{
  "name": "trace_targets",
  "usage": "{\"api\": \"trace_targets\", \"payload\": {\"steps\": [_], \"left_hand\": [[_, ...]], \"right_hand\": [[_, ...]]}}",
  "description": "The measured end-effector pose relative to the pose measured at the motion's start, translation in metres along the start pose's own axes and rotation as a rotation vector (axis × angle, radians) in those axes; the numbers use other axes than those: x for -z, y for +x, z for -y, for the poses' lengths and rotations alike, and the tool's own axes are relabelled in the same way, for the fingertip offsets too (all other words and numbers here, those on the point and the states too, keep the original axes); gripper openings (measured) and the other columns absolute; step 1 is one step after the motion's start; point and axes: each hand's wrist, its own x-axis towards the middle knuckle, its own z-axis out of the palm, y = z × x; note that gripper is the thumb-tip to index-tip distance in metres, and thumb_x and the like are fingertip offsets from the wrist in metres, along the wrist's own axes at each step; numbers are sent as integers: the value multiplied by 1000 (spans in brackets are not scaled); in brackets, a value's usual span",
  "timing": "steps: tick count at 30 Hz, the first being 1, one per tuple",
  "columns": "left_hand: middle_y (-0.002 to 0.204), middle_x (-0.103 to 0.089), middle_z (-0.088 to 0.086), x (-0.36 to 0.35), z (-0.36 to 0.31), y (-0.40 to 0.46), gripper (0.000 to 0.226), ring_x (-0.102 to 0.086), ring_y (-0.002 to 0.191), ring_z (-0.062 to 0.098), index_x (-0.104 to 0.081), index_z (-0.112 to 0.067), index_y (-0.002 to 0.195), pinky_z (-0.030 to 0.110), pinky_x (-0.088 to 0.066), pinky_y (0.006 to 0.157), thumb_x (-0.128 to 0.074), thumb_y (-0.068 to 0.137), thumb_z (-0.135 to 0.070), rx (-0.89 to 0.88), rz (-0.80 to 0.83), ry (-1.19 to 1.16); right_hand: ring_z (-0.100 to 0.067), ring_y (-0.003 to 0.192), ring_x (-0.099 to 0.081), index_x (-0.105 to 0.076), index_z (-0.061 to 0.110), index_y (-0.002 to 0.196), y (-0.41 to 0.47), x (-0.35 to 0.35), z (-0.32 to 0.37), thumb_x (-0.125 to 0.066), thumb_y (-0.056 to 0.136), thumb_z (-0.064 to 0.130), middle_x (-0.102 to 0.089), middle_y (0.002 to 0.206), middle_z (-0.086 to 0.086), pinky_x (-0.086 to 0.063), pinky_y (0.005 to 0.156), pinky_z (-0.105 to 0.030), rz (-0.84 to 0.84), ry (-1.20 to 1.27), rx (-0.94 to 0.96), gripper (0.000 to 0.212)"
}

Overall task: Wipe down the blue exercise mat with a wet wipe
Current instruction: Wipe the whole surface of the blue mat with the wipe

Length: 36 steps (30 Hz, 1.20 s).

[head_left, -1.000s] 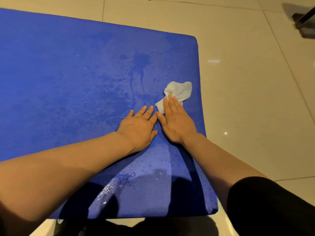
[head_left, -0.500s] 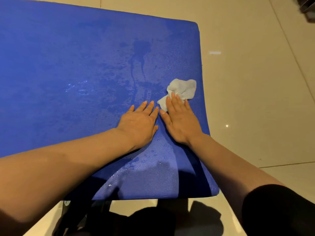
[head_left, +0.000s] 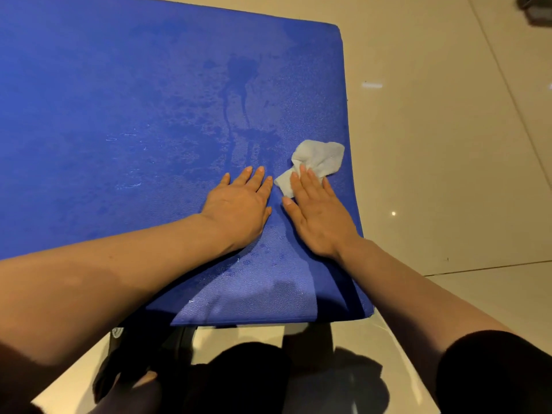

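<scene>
The blue exercise mat (head_left: 119,115) lies flat on the floor and fills most of the view, with dark wet streaks and droplets across its middle. A crumpled white wet wipe (head_left: 321,161) sits near the mat's right edge. My right hand (head_left: 318,216) lies flat with straight fingers pressing the near part of the wipe onto the mat. Just to its left, my left hand (head_left: 239,206) rests flat on the wet mat with fingers straight, touching no wipe.
Glossy beige floor tiles (head_left: 448,144) surround the mat on the right and near side. A dark object (head_left: 534,10) stands at the far right corner. Dark clothing and shadow (head_left: 254,377) lie below the mat's near edge.
Both hands and the wipe have slid a little to the right, toward the mat's right edge. The view has shifted so more floor shows in front of the mat's near edge.
</scene>
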Motion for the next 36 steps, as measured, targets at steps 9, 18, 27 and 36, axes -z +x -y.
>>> {"api": "trace_targets", "payload": {"steps": [9,18,27,36], "left_hand": [[163,7,5,0,-4,-9,62,3,150,22,0,-15,155,44,-7,121,-26,105,-39,-20,21,-11],[163,8,5,0,-7,-15,62,4,150,20,0,-16,155,42,-5,122,-26,104,-41,-42,16,-16],[163,7,7,-4,-15,-27,66,4,150,23,-1,-15,155,42,-5,121,-29,103,-44,-71,25,22],[162,9,6,-8,-17,-34,65,7,150,22,2,-15,155,43,-3,121,-25,104,-44,-78,31,27]], "right_hand": [[-19,150,5,-7,6,154,-13,-2,-4,-23,104,40,4,162,-9,7,119,-30,-34,98,-158,62],[-15,150,3,-5,10,155,-22,4,-19,-23,104,41,4,163,-6,4,120,-28,12,-28,-19,62],[-22,150,0,-11,2,153,-69,-16,8,12,86,68,-2,161,-15,4,120,-28,8,-5,10,96],[-18,149,9,1,4,154,-7,0,-2,-19,103,46,7,162,-10,5,121,-29,72,23,-96,69]]}}
